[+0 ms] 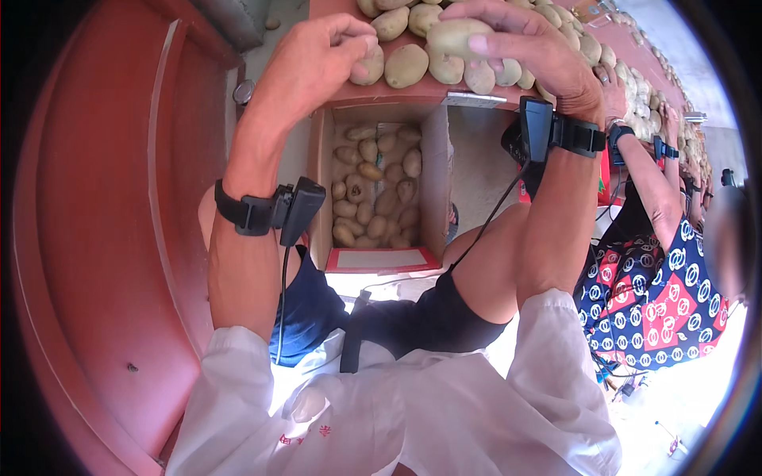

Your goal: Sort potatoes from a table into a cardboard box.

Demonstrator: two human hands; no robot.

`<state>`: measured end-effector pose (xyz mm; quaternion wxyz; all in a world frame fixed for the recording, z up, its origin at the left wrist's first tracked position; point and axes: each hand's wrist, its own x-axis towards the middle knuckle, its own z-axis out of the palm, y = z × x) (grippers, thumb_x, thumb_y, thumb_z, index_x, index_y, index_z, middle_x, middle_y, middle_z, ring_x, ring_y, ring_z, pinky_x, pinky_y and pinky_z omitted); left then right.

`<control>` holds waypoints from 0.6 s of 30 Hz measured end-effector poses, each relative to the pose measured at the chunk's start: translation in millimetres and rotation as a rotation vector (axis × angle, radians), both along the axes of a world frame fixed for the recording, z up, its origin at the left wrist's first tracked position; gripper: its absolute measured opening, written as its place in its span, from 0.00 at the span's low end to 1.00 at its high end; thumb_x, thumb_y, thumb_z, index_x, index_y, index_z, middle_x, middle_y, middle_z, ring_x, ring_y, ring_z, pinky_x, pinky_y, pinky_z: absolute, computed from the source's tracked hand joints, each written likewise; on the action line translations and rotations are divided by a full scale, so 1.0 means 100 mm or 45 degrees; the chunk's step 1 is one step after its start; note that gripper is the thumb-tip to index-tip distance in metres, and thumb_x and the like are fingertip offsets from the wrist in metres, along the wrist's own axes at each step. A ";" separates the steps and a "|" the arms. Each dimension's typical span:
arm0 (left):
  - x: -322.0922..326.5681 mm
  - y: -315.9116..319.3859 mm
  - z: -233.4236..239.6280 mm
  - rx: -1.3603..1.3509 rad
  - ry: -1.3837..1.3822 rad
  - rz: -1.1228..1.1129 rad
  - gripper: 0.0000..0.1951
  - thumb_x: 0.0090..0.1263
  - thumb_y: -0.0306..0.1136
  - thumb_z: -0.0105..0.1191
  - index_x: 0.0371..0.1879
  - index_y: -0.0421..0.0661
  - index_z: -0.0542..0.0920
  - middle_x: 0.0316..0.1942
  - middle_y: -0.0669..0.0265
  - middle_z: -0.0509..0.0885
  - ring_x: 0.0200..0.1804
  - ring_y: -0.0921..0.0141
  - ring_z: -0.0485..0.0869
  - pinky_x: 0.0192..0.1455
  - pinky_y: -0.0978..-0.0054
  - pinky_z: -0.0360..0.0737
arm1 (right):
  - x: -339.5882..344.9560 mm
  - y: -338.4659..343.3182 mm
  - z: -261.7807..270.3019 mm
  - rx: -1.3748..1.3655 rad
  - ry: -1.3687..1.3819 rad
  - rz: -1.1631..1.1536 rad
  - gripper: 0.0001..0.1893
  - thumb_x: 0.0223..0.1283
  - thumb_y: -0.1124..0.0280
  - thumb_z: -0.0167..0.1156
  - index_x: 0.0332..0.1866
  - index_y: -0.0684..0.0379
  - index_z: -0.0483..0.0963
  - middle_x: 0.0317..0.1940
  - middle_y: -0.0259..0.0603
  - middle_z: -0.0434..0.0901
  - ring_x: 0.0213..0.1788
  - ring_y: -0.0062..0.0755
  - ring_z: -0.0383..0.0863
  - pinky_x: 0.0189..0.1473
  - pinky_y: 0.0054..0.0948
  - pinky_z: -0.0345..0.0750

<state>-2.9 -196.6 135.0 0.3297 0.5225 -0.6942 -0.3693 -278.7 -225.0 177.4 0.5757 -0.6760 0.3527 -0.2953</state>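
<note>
My right hand [518,44] holds a large pale potato [457,39] above the edge of the red table, with the thumb on its near side. My left hand [333,53] hovers over the table edge, its fingers curled with a small gap between thumb and index fingertip. Just beside those fingertips lies another potato [370,65]; whether they touch it cannot be told. A row of potatoes [406,66] runs along the near edge, with more heaped behind. Below the table, between my knees, stands an open cardboard box [436,172] with many potatoes [376,226] inside.
A red door panel [101,226] rises close on my left. To the right, a co-worker in a patterned garment [661,297] has hands [613,92] at the potatoes farther along the table. Black straps with devices [300,211] and cables sit on my wrists. A metal hinge [476,99] is fixed to the table edge.
</note>
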 end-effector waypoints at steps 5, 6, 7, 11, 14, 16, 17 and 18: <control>0.05 0.07 0.01 0.063 0.044 0.073 0.18 0.78 0.38 0.53 0.58 0.40 0.84 0.45 0.64 0.90 0.42 0.77 0.87 0.38 0.78 0.74 | 0.13 0.21 -0.16 0.055 0.223 0.309 0.20 0.66 0.69 0.67 0.62 0.61 0.80 0.48 0.33 0.84 0.50 0.19 0.81 0.55 0.23 0.78; 0.14 0.08 0.04 0.048 0.020 0.064 0.18 0.78 0.37 0.53 0.59 0.40 0.83 0.47 0.63 0.90 0.43 0.76 0.87 0.38 0.78 0.74 | 0.22 0.23 -0.23 -0.002 0.271 0.346 0.20 0.66 0.68 0.67 0.61 0.62 0.80 0.49 0.34 0.85 0.52 0.20 0.81 0.56 0.24 0.77; 0.14 0.07 0.05 0.022 0.027 0.058 0.18 0.78 0.37 0.53 0.59 0.40 0.83 0.47 0.63 0.90 0.43 0.76 0.87 0.38 0.78 0.74 | 0.22 0.24 -0.28 -0.063 0.346 0.358 0.19 0.66 0.68 0.68 0.60 0.62 0.81 0.49 0.35 0.85 0.53 0.21 0.81 0.58 0.24 0.77; 0.08 0.03 0.07 0.049 0.108 0.122 0.18 0.79 0.36 0.52 0.59 0.39 0.83 0.47 0.63 0.90 0.44 0.75 0.88 0.39 0.77 0.74 | 0.04 0.17 -0.32 -0.082 0.444 0.118 0.16 0.70 0.65 0.67 0.57 0.63 0.83 0.46 0.35 0.87 0.50 0.21 0.83 0.54 0.25 0.78; 0.06 0.01 0.07 0.054 0.142 0.149 0.17 0.79 0.35 0.52 0.60 0.39 0.82 0.48 0.63 0.90 0.44 0.74 0.89 0.39 0.77 0.75 | -0.10 0.13 -0.29 0.104 0.245 -0.315 0.15 0.67 0.65 0.65 0.53 0.62 0.84 0.37 0.33 0.86 0.41 0.21 0.81 0.42 0.23 0.75; 0.08 0.01 0.11 0.036 0.164 0.153 0.17 0.79 0.35 0.51 0.60 0.39 0.82 0.48 0.63 0.90 0.43 0.74 0.89 0.39 0.77 0.75 | -0.10 0.09 -0.26 -0.047 0.166 -0.534 0.15 0.66 0.66 0.64 0.52 0.62 0.84 0.36 0.32 0.86 0.39 0.20 0.81 0.40 0.21 0.73; 0.06 0.02 0.11 0.077 0.157 0.184 0.17 0.79 0.34 0.51 0.60 0.39 0.82 0.47 0.62 0.90 0.43 0.74 0.89 0.38 0.77 0.74 | -0.14 0.08 -0.24 -0.171 0.091 -0.742 0.14 0.65 0.67 0.63 0.51 0.63 0.84 0.35 0.31 0.85 0.38 0.19 0.81 0.38 0.18 0.72; 0.08 0.04 0.13 0.119 0.135 0.227 0.17 0.78 0.34 0.51 0.60 0.38 0.82 0.47 0.62 0.90 0.43 0.74 0.89 0.38 0.76 0.74 | -0.16 0.06 -0.24 -0.193 -0.073 -0.903 0.15 0.64 0.69 0.62 0.51 0.65 0.84 0.37 0.33 0.85 0.39 0.20 0.81 0.39 0.18 0.73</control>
